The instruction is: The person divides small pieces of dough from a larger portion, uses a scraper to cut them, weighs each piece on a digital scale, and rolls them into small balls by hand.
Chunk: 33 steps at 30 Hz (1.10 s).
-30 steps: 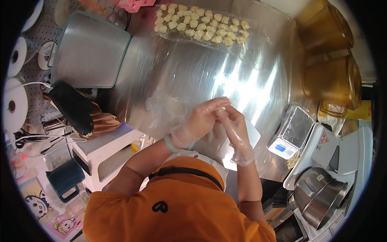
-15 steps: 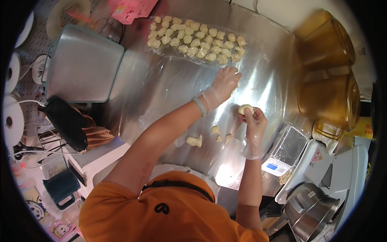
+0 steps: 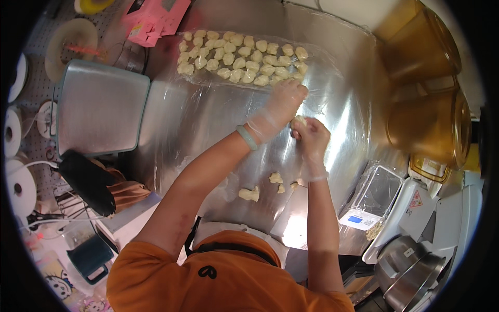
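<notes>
My left hand (image 3: 282,104), in a clear glove with a pale green bangle at the wrist, reaches to the near right edge of the rows of dough pieces (image 3: 239,63). Its fingers are curled, and whatever they hold is hidden. Close by on the right, my gloved right hand (image 3: 315,138) grips a pale dough piece (image 3: 299,121) between thumb and fingers, above the metal worktop (image 3: 208,119). Nearer to me lie a larger dough lump (image 3: 249,194) and several small dough scraps (image 3: 275,178). The rows rest on clear plastic film.
At right are a kitchen scale (image 3: 359,220) under film, amber tubs (image 3: 426,125) and steel bowls (image 3: 405,270). A glass-rimmed tray (image 3: 101,109) stands at left, near a black oven mitt (image 3: 86,182) and a dark mug (image 3: 91,259). A pink box (image 3: 156,21) sits at the far left.
My right hand has moved away from me and leftward, bringing its dough piece close to my left hand. My left hand has come nearer to the dough rows. The whole view has shifted slightly.
</notes>
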Motion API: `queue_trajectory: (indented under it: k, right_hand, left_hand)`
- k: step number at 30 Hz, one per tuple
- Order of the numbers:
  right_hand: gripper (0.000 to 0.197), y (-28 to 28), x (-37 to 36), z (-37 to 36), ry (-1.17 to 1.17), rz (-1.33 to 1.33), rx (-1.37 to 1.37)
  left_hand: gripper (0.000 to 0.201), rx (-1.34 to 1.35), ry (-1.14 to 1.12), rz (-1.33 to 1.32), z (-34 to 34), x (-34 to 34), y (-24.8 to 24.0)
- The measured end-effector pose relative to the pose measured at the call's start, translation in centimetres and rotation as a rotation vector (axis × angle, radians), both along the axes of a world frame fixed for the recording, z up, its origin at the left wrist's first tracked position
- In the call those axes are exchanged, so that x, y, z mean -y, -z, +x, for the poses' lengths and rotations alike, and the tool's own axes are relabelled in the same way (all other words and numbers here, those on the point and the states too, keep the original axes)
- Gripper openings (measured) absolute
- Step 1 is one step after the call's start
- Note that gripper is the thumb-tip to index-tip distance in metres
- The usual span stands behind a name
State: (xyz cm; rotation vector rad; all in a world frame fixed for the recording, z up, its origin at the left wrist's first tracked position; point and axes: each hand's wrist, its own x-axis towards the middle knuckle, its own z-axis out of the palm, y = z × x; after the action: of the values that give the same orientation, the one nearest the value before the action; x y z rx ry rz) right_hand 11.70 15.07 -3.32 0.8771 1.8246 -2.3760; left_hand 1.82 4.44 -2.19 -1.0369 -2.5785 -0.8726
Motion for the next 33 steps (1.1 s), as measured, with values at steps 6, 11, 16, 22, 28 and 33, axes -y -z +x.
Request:
queue_trajectory:
  k: [6,11,16,22,28,33]
  right_hand:
    - [0.014,2.7,1.9,-6.2,0.047,0.333,-0.11]
    - [0.016,5.1,2.5,-7.3,0.158,0.382,-0.317]
    - [0.024,2.9,1.7,-7.2,0.095,0.445,-0.108]
    - [0.024,4.9,-1.4,-2.5,0.098,0.049,-0.244]
    - [0.023,-0.3,-1.5,-0.7,0.231,0.851,-0.403]
    - [0.031,2.0,-1.8,-3.5,-0.307,1.127,-0.457]
  left_hand:
    - [0.01,0.149,0.007,0.108,-0.1,0.5,-2.2]
    - [0.008,0.142,0.026,0.135,0.8,0.6,-1.3]
    - [0.008,0.21,0.016,0.162,1.5,0.9,-1.1]
    - [0.009,0.257,0.021,0.153,2.6,1.1,1.6]
    - [0.015,0.109,0.02,0.049,3.5,1.2,3.4]
    - [0.022,0.147,0.021,-0.015,3.4,1.1,2.6]
